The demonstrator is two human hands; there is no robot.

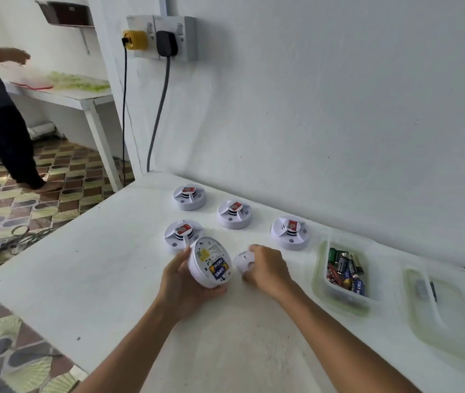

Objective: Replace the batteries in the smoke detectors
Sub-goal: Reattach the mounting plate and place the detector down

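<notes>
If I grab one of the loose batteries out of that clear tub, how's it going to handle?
The batteries look like smooth cylinders, so one would probably roll if laid on the table. They look rigid, likely dense for their size. Heaped in the tub, neighbours may shift.

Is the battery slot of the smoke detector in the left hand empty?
No, the smoke detector held tilted in the left hand shows batteries sitting in its open back.

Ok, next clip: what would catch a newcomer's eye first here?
Centre table: the left hand holds an opened smoke detector, batteries showing, while the right hand holds its round cover. Behind stand four closed detectors; at right sits a tub of batteries.
</notes>
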